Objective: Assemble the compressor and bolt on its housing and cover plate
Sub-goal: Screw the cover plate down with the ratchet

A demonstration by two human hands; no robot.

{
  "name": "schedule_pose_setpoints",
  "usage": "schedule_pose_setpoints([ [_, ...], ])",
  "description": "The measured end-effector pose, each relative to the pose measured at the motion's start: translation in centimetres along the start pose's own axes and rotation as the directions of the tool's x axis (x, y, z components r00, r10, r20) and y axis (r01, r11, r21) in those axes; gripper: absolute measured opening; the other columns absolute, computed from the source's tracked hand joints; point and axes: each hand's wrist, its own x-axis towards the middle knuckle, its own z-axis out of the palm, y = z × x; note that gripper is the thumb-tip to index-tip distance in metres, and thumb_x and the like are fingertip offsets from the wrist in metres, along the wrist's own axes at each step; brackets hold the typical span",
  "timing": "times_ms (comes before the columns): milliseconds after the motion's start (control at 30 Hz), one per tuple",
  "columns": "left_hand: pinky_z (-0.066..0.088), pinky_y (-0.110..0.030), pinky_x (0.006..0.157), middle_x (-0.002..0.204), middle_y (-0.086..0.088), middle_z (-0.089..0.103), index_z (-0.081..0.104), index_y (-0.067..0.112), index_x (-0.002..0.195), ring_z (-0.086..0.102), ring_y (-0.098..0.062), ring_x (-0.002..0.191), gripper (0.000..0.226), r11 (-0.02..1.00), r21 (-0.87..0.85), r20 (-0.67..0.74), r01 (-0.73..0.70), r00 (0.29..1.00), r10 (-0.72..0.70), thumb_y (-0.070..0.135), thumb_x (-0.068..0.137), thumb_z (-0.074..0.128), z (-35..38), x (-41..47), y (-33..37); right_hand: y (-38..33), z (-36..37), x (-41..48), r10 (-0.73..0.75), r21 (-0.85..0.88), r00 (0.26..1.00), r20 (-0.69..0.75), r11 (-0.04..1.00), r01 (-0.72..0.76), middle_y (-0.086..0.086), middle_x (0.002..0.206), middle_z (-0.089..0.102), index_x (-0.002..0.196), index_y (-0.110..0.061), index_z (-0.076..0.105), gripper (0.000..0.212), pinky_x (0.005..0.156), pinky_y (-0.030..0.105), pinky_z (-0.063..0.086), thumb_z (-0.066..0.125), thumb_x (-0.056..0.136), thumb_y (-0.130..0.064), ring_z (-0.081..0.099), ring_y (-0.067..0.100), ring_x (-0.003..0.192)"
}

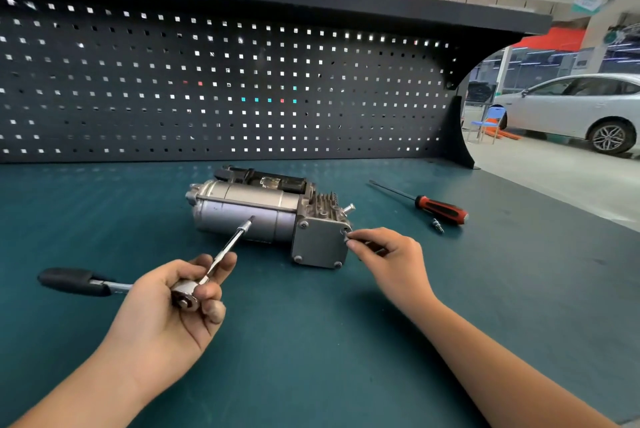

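Right hand (388,251): thumb and fingertips pinch a small bolt (347,236) narrowly, its tip at the far-right corner hole of the cover plate (320,244); whether the thread has caught cannot be told. Left hand (173,299): fingers curl round the head of a ratchet (187,292), which is held idle, its extension bar (228,244) pointing away toward the motor can and its black grip sticking out to the left. The plate's other three corners each show a bolt head. The plate closes the near-right end of the compressor (246,213), which lies on its side mid-bench (311,341), with the finned head on the right and the black housing on its far side. Handling judgement: cast metal body, rigid and probably heavy, so it should stay put under finger torque but may roll or slide under ratchet torque; brace it on the cylindrical can, not on the fins or the protruding nipple. The bolt is small, smooth and easy to drop; start it by finger to avoid cross-threading, and bring in the socket only afterwards. To the right, well apart, lie a red-and-black screwdriver (440,207) and, just beside it, a small metal fitting (437,226). A pegboard (207,88) stands at the far edge.
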Motion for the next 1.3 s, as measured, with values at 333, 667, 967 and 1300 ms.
schedule_pose_setpoints([
  [333,0.033,-0.016,0.029,0.073,-0.01,0.07,0.048,0.011,0.072,0.036,-0.007,0.029,0.012,0.995,0.089,-0.023,0.044,0.999,-0.042,0.004,0.064,0.043,0.5,-0.6,-1.2,0.1,0.5,0.2,0.038,0.016,0.997,-0.068,0.999,-0.036,-0.02,0.063,0.06,0.083,-0.011,0.074,0.004,0.06,0.005,0.04,0.072,0.081,-0.01,0.055,-0.006,0.06],
  [667,0.03,-0.017,0.026,0.066,-0.012,0.069,0.048,0.009,0.069,0.033,-0.008,0.025,0.012,0.985,0.148,-0.056,0.085,0.995,-0.077,0.002,0.062,0.04,0.8,-0.3,-1.9,0.0,0.0,1.5,0.013,0.101,0.992,0.123,0.995,-0.025,-0.02,0.1,0.059,0.095,-0.035,0.062,0.03,0.078,0.01,0.048,0.068,0.084,-0.008,0.059,-0.001,0.094],
  [967,0.031,-0.015,0.028,0.064,-0.013,0.069,0.047,0.009,0.069,0.032,-0.009,0.023,0.013,0.978,0.178,-0.065,0.104,0.993,-0.094,0.001,0.061,0.039,0.8,-0.1,-2.1,0.5,-0.7,1.9,-0.207,-0.167,0.961,0.186,0.957,0.238,-0.009,0.101,0.059,0.109,-0.011,0.069,0.021,0.087,0.011,0.043,0.064,0.088,-0.014,0.058,0.006,0.095],
  [1300,0.032,-0.016,0.028,0.064,-0.013,0.069,0.046,0.007,0.07,0.031,-0.011,0.022,0.014,0.971,0.213,-0.054,0.11,0.993,-0.101,0.0,0.061,0.037,1.0,-0.4,-2.3,0.9,-0.2,0.9,-0.27,-0.232,0.953,0.141,0.926,0.297,-0.002,0.113,0.062,0.115,-0.011,0.066,0.025,0.083,0.034,0.052,0.06,0.091,-0.018,0.062,0.013,0.089],
])
